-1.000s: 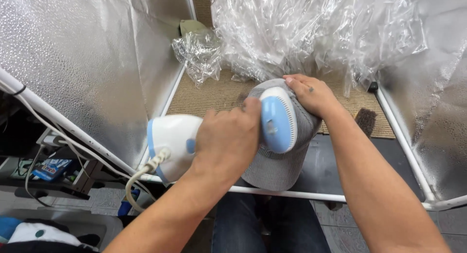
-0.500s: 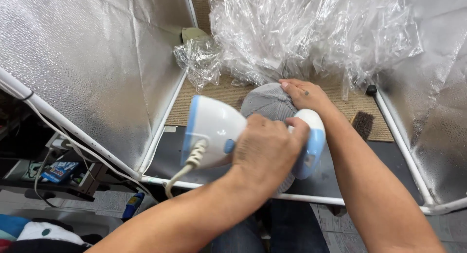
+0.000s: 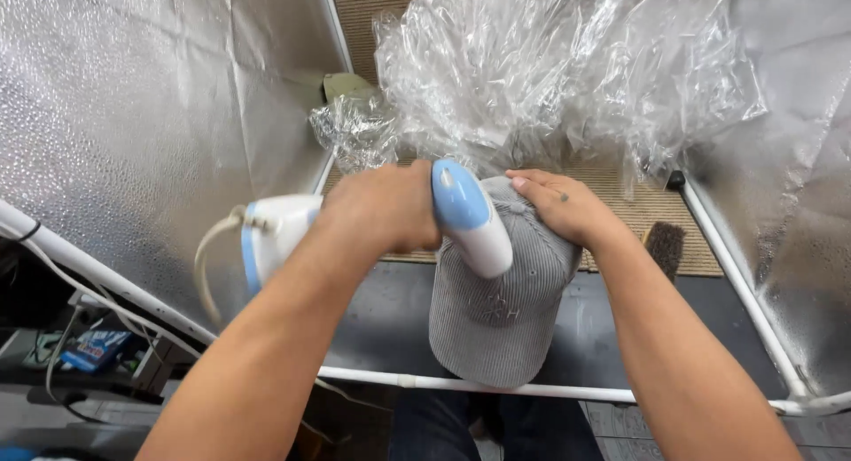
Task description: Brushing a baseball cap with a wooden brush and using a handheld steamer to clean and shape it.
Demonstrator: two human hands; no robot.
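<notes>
Head view: the left hand grips a white-and-blue steamer by its handle, the head pressed onto the cap just right of the grip. The right hand lies flat on the crown, apparently steadying it. The cap is grey corduroy, brim toward the wearer.

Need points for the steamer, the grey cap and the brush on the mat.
steamer point(image 3: 470, 222), head view, on its blue and white head
grey cap point(image 3: 496, 332), head view, on the brim
brush point(image 3: 663, 246), head view, on its dark bristles
</notes>
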